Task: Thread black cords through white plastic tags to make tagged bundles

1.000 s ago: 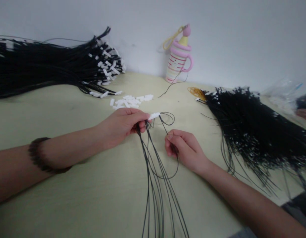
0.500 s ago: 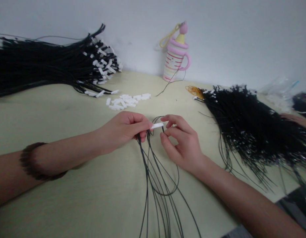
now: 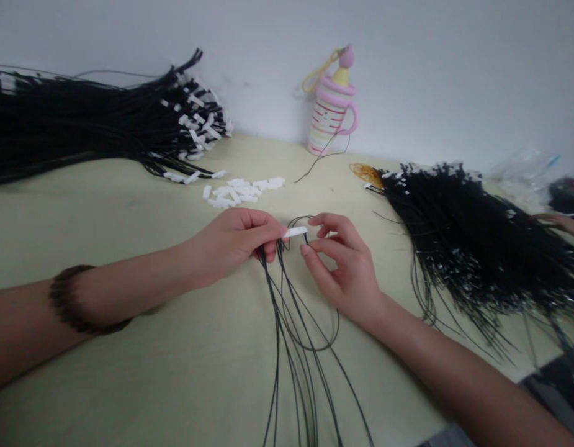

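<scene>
My left hand (image 3: 242, 239) pinches one end of a small white piece (image 3: 296, 231) between thumb and index finger. Several thin black cords (image 3: 293, 335) hang from the same hand and trail down toward the near edge of the view. Just right of the white piece, my right hand (image 3: 345, 264) has thumb and index finger pressed together at the short black cord end beside the piece's tip. Its other fingers are curled above. One cord forms a loop below the hands.
Loose white pieces (image 3: 242, 191) lie on the table (image 3: 128, 385) beyond my hands. A black cord bundle with white ends (image 3: 95, 121) lies back left, another bundle (image 3: 482, 242) right. A pink-striped cup (image 3: 327, 118) stands by the wall. Another person's hand (image 3: 563, 222) shows far right.
Both hands have barely moved; the white piece sits slightly higher. The cord loop below has shifted a little up and right. The other person's hand shows slightly more clearly.
</scene>
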Available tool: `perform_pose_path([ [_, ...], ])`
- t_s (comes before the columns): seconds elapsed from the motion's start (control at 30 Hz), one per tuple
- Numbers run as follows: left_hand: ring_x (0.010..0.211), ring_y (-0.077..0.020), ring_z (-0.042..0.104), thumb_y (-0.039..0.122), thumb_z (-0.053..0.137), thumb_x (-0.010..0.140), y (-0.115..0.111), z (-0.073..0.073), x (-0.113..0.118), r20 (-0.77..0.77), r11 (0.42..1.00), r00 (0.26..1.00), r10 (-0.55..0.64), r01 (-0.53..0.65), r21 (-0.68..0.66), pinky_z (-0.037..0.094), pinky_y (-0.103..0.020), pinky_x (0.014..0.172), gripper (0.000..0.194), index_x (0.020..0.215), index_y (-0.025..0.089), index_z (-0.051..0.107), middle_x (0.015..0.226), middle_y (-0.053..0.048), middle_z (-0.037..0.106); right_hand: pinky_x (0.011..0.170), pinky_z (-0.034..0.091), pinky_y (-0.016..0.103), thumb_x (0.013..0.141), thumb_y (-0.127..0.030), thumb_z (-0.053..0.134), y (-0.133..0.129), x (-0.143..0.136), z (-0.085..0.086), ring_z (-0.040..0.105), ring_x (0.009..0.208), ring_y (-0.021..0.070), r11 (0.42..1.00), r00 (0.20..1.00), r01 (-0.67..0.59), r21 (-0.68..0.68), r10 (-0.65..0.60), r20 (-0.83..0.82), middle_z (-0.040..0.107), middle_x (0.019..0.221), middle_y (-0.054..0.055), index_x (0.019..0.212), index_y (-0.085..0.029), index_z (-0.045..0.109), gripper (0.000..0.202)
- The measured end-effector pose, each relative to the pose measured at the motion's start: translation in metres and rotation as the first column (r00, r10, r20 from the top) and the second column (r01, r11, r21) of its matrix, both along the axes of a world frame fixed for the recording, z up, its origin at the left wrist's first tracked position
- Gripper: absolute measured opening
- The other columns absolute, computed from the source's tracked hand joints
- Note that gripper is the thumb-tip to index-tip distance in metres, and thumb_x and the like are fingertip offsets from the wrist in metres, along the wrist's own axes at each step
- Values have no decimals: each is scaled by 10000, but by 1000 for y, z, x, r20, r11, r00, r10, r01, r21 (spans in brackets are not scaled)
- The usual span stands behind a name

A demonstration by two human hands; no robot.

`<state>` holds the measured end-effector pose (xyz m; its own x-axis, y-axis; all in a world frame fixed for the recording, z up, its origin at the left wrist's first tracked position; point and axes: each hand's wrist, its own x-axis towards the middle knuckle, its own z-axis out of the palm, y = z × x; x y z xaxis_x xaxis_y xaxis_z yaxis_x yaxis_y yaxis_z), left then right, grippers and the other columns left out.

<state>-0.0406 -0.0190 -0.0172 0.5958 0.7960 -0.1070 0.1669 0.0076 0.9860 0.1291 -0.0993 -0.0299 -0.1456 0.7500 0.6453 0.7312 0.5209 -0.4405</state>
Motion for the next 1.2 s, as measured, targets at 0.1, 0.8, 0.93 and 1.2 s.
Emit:
perform_pose_path([
  [0.1,513,-77,471,265,581,747,5,1,-1,98,996,993,58,-52,-70,371,-202,520,206,573,155,586,520,24,534,680,446,282,787,-213,576,-3,6,2,486,806,150,994,997,77,-74,-79,-18,492,863,86,760,-129,692,145],
  [0.8,455,-73,453,331,560,745,0,9,-1,-181,990,975,-126,135,37,316,-184,450,247,557,175,594,485,15,586,677,448,261,771,-147,510,10,35,12,567,808,136,987,989,90,-135,-105,-107,622,933,61,1017,-173,591,260],
  [0.93,494,-76,469,318,549,755,0,3,-1,-160,995,984,-75,85,55,337,-187,484,221,594,176,600,497,34,556,539,369,199,815,-220,526,-10,0,21,457,539,68,966,994,-91,-241,104,40,532,590,-11,697,-138,603,163],
  [1.2,503,-80,489,289,528,771,-2,3,0,-98,996,993,-63,69,59,373,-192,515,266,537,165,554,502,28,543,517,324,184,809,-170,497,-7,-16,5,440,537,58,895,995,-98,-436,92,-35,531,600,-25,721,-141,605,143],
])
